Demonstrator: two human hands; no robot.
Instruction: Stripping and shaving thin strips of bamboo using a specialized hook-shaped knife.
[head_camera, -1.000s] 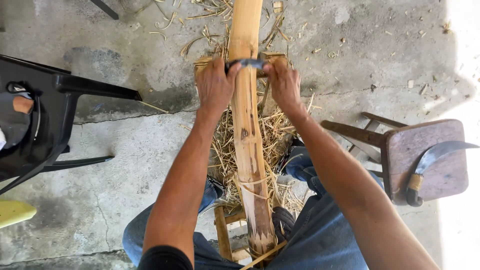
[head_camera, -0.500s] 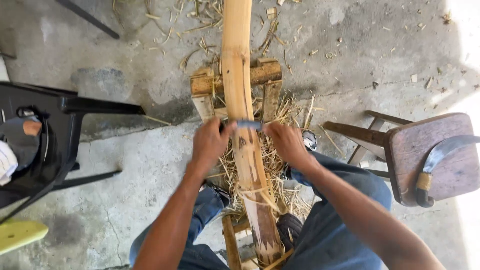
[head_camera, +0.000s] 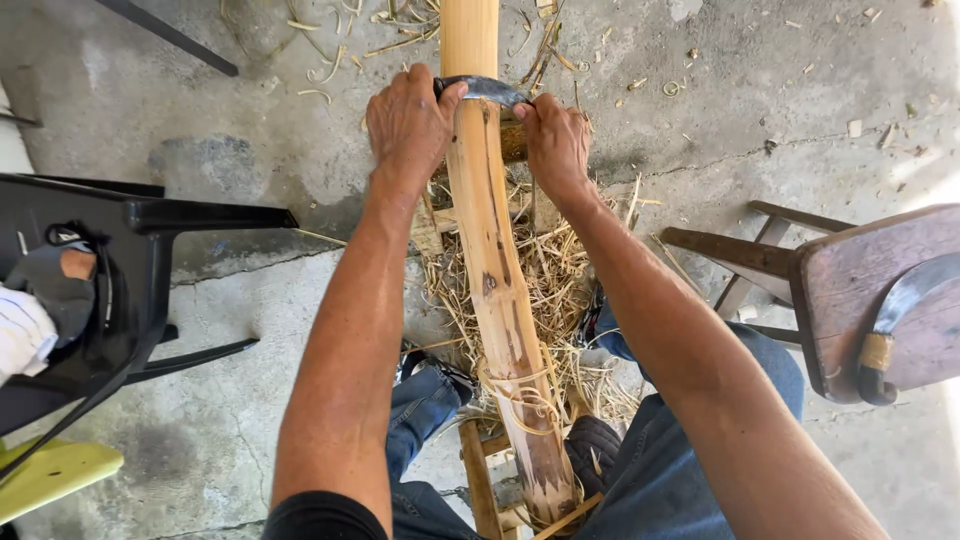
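Observation:
A long pale peeled wooden pole (head_camera: 495, 260) runs from between my knees away over a wooden bench frame (head_camera: 480, 480). Across the pole's far part lies a curved metal drawknife blade (head_camera: 487, 90). My left hand (head_camera: 408, 125) grips the blade's left end and my right hand (head_camera: 556, 143) grips its right end, both arms stretched out. Curled shavings hang on the pole near my lap. Straw-like shavings (head_camera: 560, 270) lie heaped under the pole.
A black chair (head_camera: 150, 290) with a dark bag and white cloth stands at left. At right a wooden stool (head_camera: 850, 290) carries a curved sickle-like knife (head_camera: 895, 320). A yellow object (head_camera: 50, 475) shows at bottom left. The floor is cracked concrete.
Both hands drew the drawknife toward me down the pole, then pushed it back out to the far part of the pole. The view shifted slightly.

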